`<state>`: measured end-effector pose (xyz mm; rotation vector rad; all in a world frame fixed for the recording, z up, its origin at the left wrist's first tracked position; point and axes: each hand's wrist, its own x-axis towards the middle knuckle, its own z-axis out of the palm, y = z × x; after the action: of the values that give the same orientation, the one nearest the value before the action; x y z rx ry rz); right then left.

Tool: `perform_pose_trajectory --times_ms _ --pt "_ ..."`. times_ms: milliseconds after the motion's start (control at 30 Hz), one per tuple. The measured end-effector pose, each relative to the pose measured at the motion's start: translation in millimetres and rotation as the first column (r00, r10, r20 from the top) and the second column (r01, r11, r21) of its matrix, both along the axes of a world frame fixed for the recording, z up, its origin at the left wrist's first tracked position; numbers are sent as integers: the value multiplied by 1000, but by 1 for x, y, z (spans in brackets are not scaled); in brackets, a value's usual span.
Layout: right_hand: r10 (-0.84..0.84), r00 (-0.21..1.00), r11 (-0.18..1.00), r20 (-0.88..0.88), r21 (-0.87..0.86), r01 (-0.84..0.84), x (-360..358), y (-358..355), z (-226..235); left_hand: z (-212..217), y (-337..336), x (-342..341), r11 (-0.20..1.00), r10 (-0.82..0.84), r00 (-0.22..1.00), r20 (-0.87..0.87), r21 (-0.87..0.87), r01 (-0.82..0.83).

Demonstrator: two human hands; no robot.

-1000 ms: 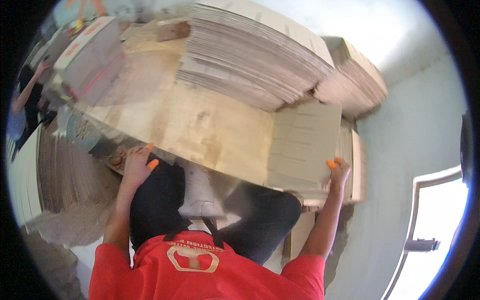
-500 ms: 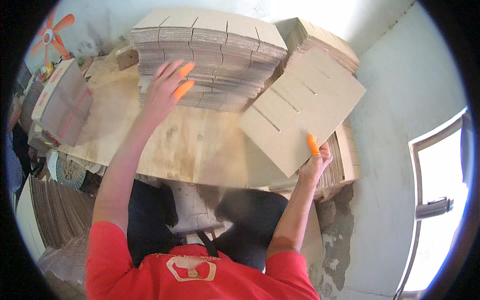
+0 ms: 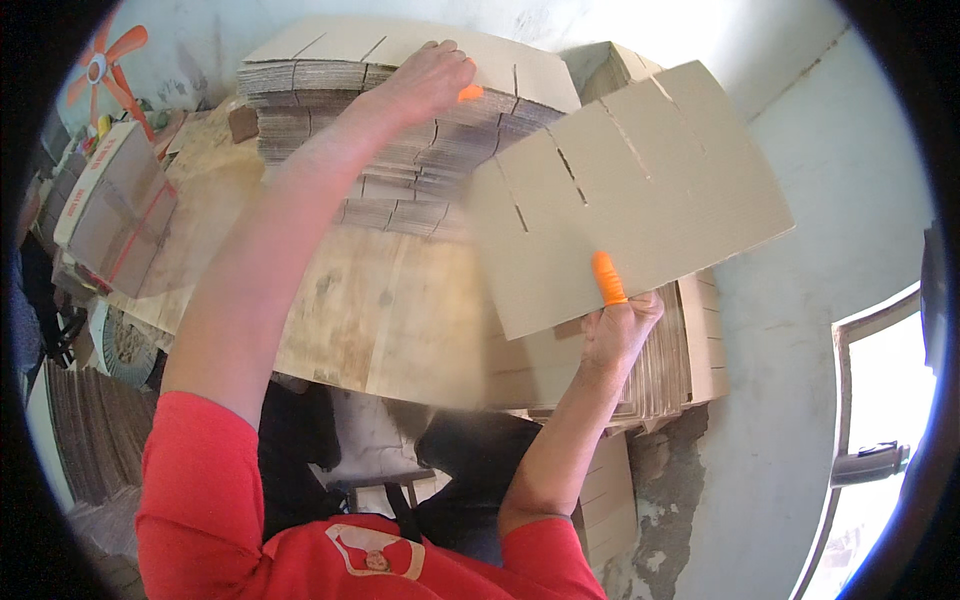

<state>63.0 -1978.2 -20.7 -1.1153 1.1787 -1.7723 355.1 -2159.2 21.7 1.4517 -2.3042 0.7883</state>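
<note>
Since the earlier frame, the left hand [image 3: 430, 85] has moved up to the top front edge of the tall brown stack of slotted cardboard [image 3: 440, 145], and the flat beige slotted cardboard sheet [image 3: 640, 205] has swung to the right.

The right hand [image 3: 622, 325] pinches this sheet by its lower edge, the orange ribbed thumb cover [image 3: 607, 278] on its face, in the air above the right end of the pale wooden table [image 3: 350, 325]; the stack stands along the far edge. The left hand is narrow, with bent fingers; I cannot tell if it grips a sheet. In my judgement, the one-edge hold could let the raised sheet tip or bend at its slots, and an uneven pull could drag several upper sheets from the stack.
</note>
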Motion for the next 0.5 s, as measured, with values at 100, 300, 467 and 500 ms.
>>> perform_pose_trajectory --times_ms 100,300,467,500 --pt "60 997 997 -38 -51 -62 -2 0 -14 0 7 2 974 -157 986 61 -156 165" --pt "-165 956 976 -241 -180 123 7 2 -20 6 24 1 900 -226 974 3 -381 210" --pt "-229 929 952 -289 -264 152 2 1 -28 2 42 -9 908 -254 932 259 -268 322" --pt "-232 927 951 -295 -271 152 3 0 -29 -2 46 -9 918 -242 925 294 -240 316"
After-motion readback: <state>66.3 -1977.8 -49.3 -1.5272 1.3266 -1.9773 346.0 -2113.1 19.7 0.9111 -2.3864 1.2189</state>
